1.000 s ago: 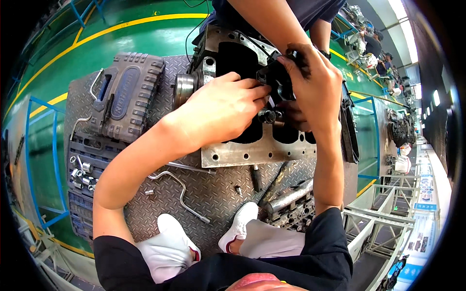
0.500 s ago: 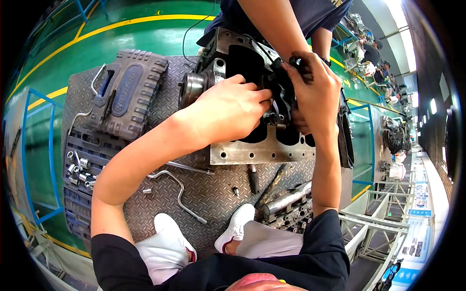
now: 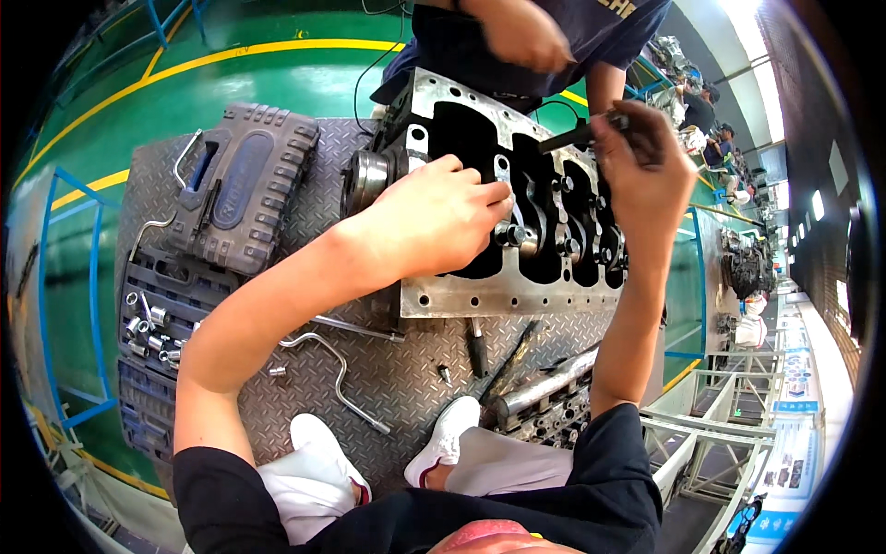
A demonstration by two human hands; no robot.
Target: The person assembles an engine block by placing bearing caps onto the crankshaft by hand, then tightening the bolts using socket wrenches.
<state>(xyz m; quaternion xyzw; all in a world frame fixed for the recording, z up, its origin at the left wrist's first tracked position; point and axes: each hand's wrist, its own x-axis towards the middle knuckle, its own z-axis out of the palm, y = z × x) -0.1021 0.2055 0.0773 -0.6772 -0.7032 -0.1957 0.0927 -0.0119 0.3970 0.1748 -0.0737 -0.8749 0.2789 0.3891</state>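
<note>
A metal engine block [image 3: 452,294] lies on the table with its dark bores and crankshaft side up. My left hand [image 3: 443,217] rests over its left part, fingers curled against a bearing cap [image 3: 502,168]; the fingertips are partly hidden. Beside them a bolt head [image 3: 512,236] stands up. Above the block's right end, my right hand [image 3: 651,157] is closed round a dark rod-shaped tool [image 3: 568,139], which points left; motion blurs the fingers. Across the block a co-worker's hand [image 3: 521,35] hovers at the far edge, apart from mine.
On the left are a dark tool case [image 3: 242,185] and an open socket tray [image 3: 175,282] with several loose sockets [image 3: 148,328]. A bent metal bar [image 3: 346,383] and a dark-handled tool [image 3: 477,351] lie in front. A cylinder head [image 3: 544,406] sits near my right leg.
My right hand has lifted away from the block's middle toward the right, carrying the dark tool. The co-worker's arm has drawn back from the block. My left hand stays nearly still.
</note>
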